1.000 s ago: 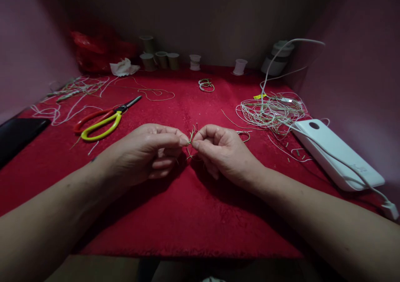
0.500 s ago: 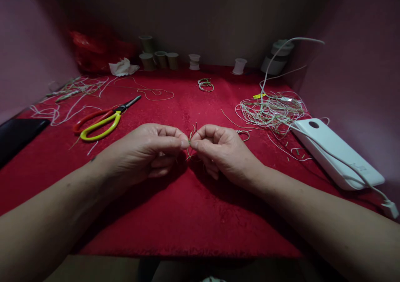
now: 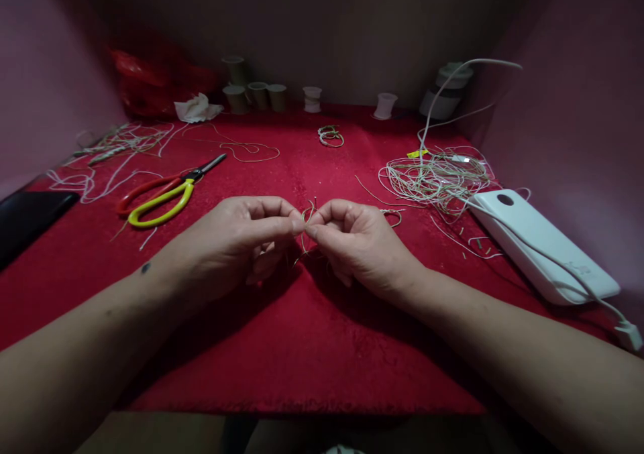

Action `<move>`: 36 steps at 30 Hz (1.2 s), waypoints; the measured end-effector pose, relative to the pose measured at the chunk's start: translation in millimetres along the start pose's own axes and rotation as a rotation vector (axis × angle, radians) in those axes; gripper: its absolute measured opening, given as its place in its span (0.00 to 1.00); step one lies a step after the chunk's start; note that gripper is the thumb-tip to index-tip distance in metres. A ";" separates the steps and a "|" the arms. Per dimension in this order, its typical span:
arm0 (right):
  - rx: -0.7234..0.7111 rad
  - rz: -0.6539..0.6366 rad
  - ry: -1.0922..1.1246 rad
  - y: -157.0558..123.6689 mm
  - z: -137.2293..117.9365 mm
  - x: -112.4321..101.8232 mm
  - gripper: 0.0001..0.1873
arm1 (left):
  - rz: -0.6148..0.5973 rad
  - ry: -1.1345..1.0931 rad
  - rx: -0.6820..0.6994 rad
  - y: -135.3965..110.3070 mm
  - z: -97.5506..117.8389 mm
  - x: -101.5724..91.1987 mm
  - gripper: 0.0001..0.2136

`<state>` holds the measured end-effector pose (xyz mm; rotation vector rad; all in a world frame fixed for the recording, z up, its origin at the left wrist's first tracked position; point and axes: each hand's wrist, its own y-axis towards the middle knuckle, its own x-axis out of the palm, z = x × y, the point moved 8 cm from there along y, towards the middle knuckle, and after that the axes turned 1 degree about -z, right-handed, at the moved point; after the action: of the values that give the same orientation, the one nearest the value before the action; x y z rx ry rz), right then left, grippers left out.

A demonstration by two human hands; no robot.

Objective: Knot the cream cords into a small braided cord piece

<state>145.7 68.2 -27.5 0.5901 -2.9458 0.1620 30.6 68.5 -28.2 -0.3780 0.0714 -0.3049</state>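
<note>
My left hand (image 3: 241,236) and my right hand (image 3: 355,239) meet at the middle of the red cloth (image 3: 302,333). Both pinch a small knot of thin green and tan threads (image 3: 306,218) between thumb and forefinger. Short thread ends stick up above the fingertips and hang below them. The other fingers of both hands are curled in.
Scissors with red and yellow handles (image 3: 161,192) lie at the left, near loose threads (image 3: 115,142). A tangle of thread (image 3: 437,176) and a white power bank with cable (image 3: 543,246) lie at the right. Small spools (image 3: 251,95) stand along the back; a dark phone (image 3: 25,216) lies far left.
Both hands have stayed pinched on the threads and shifted slightly upward; my left fingers curled a little differently.
</note>
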 end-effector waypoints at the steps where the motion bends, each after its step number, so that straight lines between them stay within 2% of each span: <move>1: -0.009 -0.001 -0.021 0.0 -0.2 -0.2 0.07 | 0.006 0.006 0.015 -0.1 1.0 -0.3 0.06; 8: -0.026 -0.002 -0.095 0.1 0.8 0.9 0.06 | -0.015 -0.131 -0.023 2.2 -3.8 0.5 0.07; 16: 0.065 -0.011 -0.079 0.0 5.4 -0.2 0.06 | -0.026 -0.196 -0.014 3.6 -2.7 0.1 0.04; 19: 0.083 -0.024 -0.068 -0.8 5.1 -0.8 0.05 | -0.031 -0.202 -0.014 3.8 -2.6 0.4 0.04; 28: 0.055 -0.069 -0.065 0.0 4.9 0.1 0.10 | -0.050 -0.147 -0.012 2.6 -1.9 3.9 0.03; 36: 0.058 -0.080 -0.061 -0.9 4.6 0.6 0.09 | -0.069 -0.162 -0.064 2.7 -5.9 5.5 0.03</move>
<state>144.9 66.6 -31.9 0.7321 -2.9787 0.2250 35.8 67.2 -34.7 -0.4678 -0.0907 -0.3402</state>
